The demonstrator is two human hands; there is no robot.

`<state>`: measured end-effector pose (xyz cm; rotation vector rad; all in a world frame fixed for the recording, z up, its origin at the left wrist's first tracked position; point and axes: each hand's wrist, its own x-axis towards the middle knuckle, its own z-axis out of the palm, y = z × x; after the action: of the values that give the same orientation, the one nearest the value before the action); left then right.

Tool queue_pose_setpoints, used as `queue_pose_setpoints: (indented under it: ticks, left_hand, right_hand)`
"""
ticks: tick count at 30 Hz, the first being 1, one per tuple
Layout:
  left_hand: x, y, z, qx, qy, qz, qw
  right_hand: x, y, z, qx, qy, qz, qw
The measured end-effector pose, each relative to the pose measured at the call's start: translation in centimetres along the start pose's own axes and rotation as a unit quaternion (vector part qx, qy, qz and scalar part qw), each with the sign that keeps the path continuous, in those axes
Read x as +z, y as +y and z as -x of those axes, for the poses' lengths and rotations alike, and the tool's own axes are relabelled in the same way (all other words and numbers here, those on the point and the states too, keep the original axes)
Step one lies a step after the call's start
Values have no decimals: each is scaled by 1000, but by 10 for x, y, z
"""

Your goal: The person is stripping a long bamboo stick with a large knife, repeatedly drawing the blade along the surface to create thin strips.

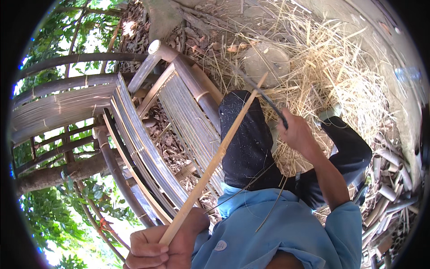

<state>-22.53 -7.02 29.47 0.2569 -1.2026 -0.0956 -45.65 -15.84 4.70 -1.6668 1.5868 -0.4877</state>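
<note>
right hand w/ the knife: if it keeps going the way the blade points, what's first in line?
Likely the bamboo strip: the right hand holds a dark knife whose blade already crosses it near the tip. Past that, straw; depth unclear.

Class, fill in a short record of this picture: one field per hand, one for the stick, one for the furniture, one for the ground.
Left hand: left hand grips the near end of the bamboo strip
Right hand: right hand holds a dark blade against the strip's far end
Stick: long, pale, slanting up to the right
Furniture: bamboo chair, lying tilted on the left
Ground: bamboo shavings and cut bamboo pieces
</note>
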Motion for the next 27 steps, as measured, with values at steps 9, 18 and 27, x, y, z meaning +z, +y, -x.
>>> queue_pose_setpoints:
  ticks: [9,18,27]
  left_hand:
    - [18,3,14,24,16,-55,998]
    - [14,17,16,-3,15,-28,999]
    - [11,14,18,-8,37,-30,999]
  right_hand:
    - [-40,-140,126,-270,93,49,957]
    - [-25,-138,137,-211,48,78,973]
    - [-22,-134,141,-264,82,124,953]
